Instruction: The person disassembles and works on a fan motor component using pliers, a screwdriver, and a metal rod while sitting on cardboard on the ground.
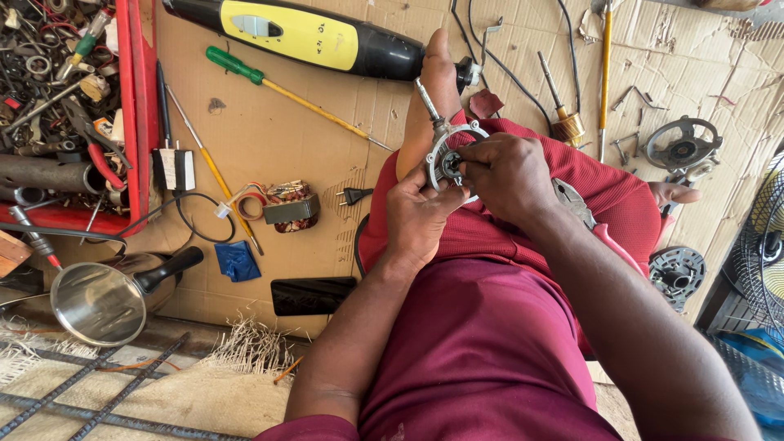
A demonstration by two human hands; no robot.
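Note:
Over my lap, both hands hold a round grey metal motor end cover (441,157) with a steel shaft (428,103) sticking out toward the top. My left hand (418,214) grips its lower rim from beneath. My right hand (506,175) closes over its right side, fingertips at the centre hub. Red-handled pliers (590,222) rest on my right thigh, just right of my right hand.
On the cardboard lie a yellow-and-black power tool (310,37), a green-handled screwdriver (278,86), a copper-wound stator coil (287,209), a plug (355,195) and a black phone (313,296). A red tray (129,106) of parts sits left, a steel pan (102,300) below it. Grey covers (682,147) and a fan (763,245) are at right.

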